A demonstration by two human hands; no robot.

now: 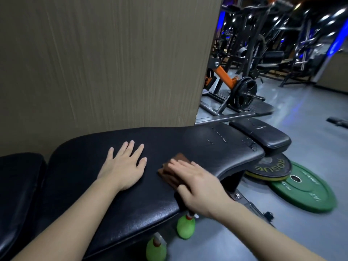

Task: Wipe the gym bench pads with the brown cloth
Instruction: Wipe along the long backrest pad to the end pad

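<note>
A long black bench pad (188,142) runs across the middle of the view, with a smaller black pad (263,134) at its far right end and another black pad (17,176) at the left. My left hand (124,166) lies flat on the long pad, fingers spread, holding nothing. My right hand (199,185) presses a folded brown cloth (175,166) onto the pad near its front edge. The hand hides most of the cloth.
Two green spray bottles (185,227) (156,249) stand on the grey floor under the bench's front edge. A green weight plate (305,189) and a black one (271,166) lie on the floor at right. A brown wall panel (103,63) stands behind the bench; gym machines (244,91) fill the back right.
</note>
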